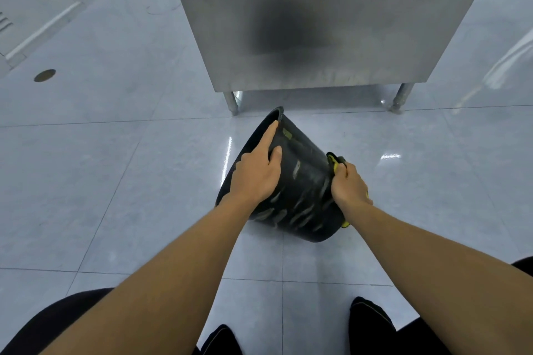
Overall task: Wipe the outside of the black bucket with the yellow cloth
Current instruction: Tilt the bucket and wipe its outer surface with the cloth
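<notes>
The black bucket lies tipped on its side on the floor, its mouth facing left and its base at the lower right. My left hand grips its rim, thumb and forefinger stretched along the edge. My right hand presses the yellow cloth against the bucket's right side, near the base. Only bits of the cloth show, above my fingers and below my wrist. Pale smears streak the bucket's wall.
A stainless steel cabinet on short legs stands just behind the bucket. Glossy grey floor tiles spread all around. A round floor drain lies far left. My dark shoes and knees are at the bottom edge.
</notes>
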### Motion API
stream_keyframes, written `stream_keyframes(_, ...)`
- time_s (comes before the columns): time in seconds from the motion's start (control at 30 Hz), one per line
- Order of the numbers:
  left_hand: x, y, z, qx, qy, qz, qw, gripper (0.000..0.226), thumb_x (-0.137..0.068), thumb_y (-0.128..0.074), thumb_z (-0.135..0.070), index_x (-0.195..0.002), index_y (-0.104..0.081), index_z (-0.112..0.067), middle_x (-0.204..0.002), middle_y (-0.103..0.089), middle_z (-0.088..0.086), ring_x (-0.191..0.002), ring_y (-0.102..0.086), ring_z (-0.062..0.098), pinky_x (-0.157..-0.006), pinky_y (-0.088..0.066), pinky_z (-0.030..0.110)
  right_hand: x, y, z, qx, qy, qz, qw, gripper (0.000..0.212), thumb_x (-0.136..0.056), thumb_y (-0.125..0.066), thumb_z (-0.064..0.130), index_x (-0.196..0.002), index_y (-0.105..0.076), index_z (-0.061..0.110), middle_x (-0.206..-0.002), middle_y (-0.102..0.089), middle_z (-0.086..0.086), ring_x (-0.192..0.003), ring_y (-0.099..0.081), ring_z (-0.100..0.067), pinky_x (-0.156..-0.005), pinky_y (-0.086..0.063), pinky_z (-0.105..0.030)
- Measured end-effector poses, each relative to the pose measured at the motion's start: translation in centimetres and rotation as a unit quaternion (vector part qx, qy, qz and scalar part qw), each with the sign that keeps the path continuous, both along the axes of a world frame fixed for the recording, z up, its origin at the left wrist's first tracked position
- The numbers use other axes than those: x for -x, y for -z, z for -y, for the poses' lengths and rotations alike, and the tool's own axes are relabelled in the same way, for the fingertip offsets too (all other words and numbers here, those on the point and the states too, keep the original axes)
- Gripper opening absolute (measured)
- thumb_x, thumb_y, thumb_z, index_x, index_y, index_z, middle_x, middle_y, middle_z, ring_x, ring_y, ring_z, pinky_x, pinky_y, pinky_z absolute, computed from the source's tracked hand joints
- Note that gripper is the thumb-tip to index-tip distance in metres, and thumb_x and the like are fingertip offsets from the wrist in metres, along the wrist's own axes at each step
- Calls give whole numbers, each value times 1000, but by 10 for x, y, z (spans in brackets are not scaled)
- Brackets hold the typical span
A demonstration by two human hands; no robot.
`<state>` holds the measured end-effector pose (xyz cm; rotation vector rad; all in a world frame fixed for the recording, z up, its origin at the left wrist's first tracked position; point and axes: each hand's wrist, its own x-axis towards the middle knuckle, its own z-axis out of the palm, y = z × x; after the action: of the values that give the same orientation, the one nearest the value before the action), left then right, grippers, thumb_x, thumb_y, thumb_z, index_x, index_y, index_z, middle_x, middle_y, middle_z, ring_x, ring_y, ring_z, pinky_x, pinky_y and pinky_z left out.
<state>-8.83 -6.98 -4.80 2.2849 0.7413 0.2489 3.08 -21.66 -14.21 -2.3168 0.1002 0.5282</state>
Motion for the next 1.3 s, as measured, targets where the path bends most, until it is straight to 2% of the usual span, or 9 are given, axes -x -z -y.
stream_keyframes(0.13,-3,-5,2,39,-34,18,998,55,-103,-36,-32,-154,-17,-45,-101,-61,-4,-81,-59,15,-92,-55,47,7,-18,-23,-46,-18,47,998,39,-104,-24,40,-115,-59,29,-124,-66,-1,-113,-58,-29,-103,-36,-47)
stream_keyframes(0.3,-6,-14,8,90,-54,21,994,58,-94,-38,-25,-149,-22,-34,-83,-59,-9,-79,-63,19,-78,-53,43,41,-50,-62,-159,-87,138,974,43,-102,-31,38,-134,-59,32,-139,-60,8,-130,-50,-19,-111,-29,-54)
stream_keyframes(0.4,-5,-11,3,114,-81,47,989,32,-93,-41,-21,-123,-32,-16,-88,-64,4,-84,-66,28,-75,-53,47,63,-57,-76,-220,-144,167,950,51,-97,-31,39,-139,-58,31,-147,-55,10,-139,-42,-12,-116,-25,-51)
stream_keyframes(0.53,-2,-10,-5,122,-69,27,990,21,-93,-41,-18,-111,-30,-14,-90,-63,9,-82,-64,28,-75,-53,51,61,-45,-71,-192,-195,226,935,47,-104,-34,39,-146,-53,29,-151,-50,11,-142,-37,-14,-118,-27,-47)
stream_keyframes(0.63,-2,-11,-9,98,-33,23,994,22,-96,-40,-14,-118,-33,-12,-89,-62,8,-79,-61,27,-69,-49,41,53,-38,-65,-147,-188,241,941,46,-105,-34,40,-148,-50,30,-153,-48,11,-143,-36,-17,-118,-27,-44)
stream_keyframes(0.73,1,-9,-10,42,-37,37,998,39,-102,-42,-19,-140,-39,-15,-108,-64,4,-93,-63,23,-83,-53,40,47,-31,-57,-118,-153,219,956,46,-107,-33,41,-150,-47,31,-156,-45,12,-145,-32,-18,-120,-24,-42)
stream_keyframes(0.87,5,-4,-5,7,-38,21,999,54,-104,-37,-32,-156,-24,-30,-103,-69,7,-88,-64,24,-86,-54,46,47,-36,-54,-121,-104,178,971,45,-107,-34,39,-149,-47,31,-155,-45,12,-146,-29,-18,-119,-21,-45)
stream_keyframes(1.07,6,-1,-4,68,-64,2,996,67,-90,-37,-37,-152,-14,-47,-87,-68,4,-77,-65,24,-82,-55,47,66,-46,-71,-172,-172,224,944,43,-106,-37,34,-147,-52,28,-154,-47,13,-144,-32,-12,-114,-22,-45)
stream_keyframes(1.3,5,-4,-11,65,-44,-9,997,70,-100,-40,-25,-158,-2,-36,-97,-65,9,-85,-64,28,-85,-54,46,53,-33,-61,-116,-194,224,948,46,-106,-33,43,-150,-44,36,-158,-40,16,-147,-28,-13,-118,-22,-48)
